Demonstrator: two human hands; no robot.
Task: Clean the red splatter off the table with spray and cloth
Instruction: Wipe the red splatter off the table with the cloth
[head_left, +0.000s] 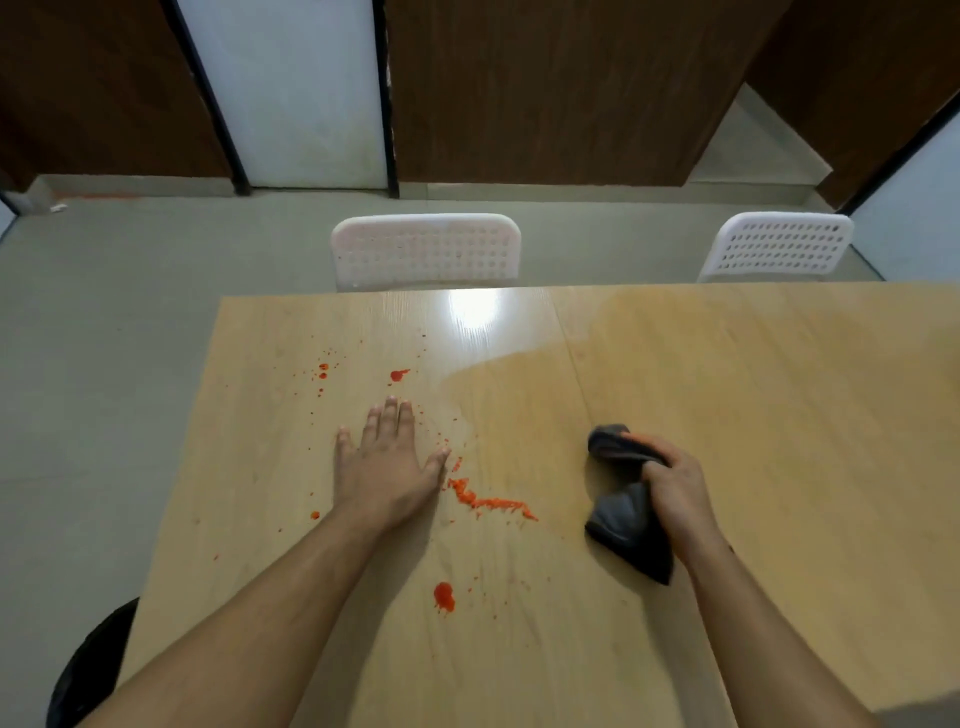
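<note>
Red splatter (488, 500) lies across the left half of the light wooden table (753, 415): a thick streak near the middle, a blob (444, 596) closer to me, small drops (399, 374) farther off. My left hand (387, 467) rests flat on the table, fingers straight, just left of the streak. My right hand (675, 486) grips a dark grey cloth (628, 525), bunched, with orange smears on its upper end; it sits on the table right of the streak. No spray bottle is in view.
Two white perforated chairs (426, 249) (779, 247) stand at the table's far edge. A dark round seat (88, 670) shows at the lower left. The table's left edge runs close to the splatter. Grey floor and brown wall panels lie beyond.
</note>
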